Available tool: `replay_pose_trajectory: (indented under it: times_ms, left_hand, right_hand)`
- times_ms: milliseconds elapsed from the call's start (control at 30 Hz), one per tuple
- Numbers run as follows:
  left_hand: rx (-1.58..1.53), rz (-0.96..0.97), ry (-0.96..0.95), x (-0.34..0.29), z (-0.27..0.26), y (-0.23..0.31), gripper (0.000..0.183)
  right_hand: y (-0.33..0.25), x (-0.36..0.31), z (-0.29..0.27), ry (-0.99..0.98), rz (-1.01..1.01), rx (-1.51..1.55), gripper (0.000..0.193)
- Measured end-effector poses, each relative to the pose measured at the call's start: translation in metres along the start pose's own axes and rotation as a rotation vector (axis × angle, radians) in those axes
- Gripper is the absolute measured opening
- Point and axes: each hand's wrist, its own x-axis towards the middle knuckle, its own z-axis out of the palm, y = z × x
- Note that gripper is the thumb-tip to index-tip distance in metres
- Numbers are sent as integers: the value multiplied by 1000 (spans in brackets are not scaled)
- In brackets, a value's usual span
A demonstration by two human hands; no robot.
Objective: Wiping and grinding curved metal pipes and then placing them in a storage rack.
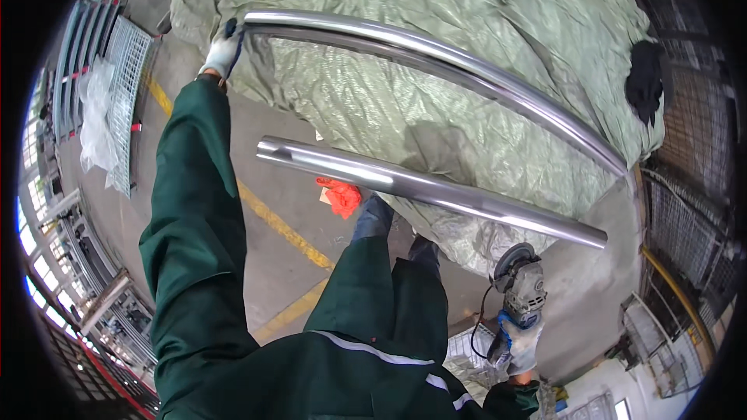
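Note:
My left hand (223,53), in a white glove with dark fingertips, reaches far forward and is closed at the left end of a long, shiny metal tube (436,48). Its fingers are partly hidden there. A dark band runs along the tube's near side; I cannot tell if it is a second tube or shadow. Closer to me lies another polished metal tube (436,187), slanting down to the right. Low at the right, my gloved right hand (523,344) grips an angle grinder (525,284) by its body. The grinder's disc points away from me, just short of the nearer tube's right end.
A crinkled pale green tarp (350,93) lies under the tubes. Orange-red cloth (341,196) is on the floor by my shoe. Wire racks (128,101) with clear plastic stand left. Black cloth (644,82) and mesh cages (696,124) are at the right. A cord hangs beside the grinder.

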Motion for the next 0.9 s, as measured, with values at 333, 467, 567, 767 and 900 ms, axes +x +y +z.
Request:
replay_pose_trajectory:
  times_ms: [333, 467, 567, 767, 900]
  left_hand:
    - [-635, -219, -287, -35, 2, 5, 30]
    - [-681, -197, -478, -91, -13, 11, 20]
    - [-515, -202, -537, -125, -21, 21, 16]
    - [-552, -166, -594, -142, -31, 17, 10]
    - [-632, -162, -575, -143, -25, 12, 9]
  right_hand:
    - [-60, 11, 28, -125, -79, -192, 60]
    - [-68, 5, 39, -73, -104, -197, 58]
    - [-79, 2, 47, -56, -105, -125, 58]
    - [-93, 3, 52, -104, -41, -209, 57]
    - [-85, 0, 60, -23, -70, -253, 54]
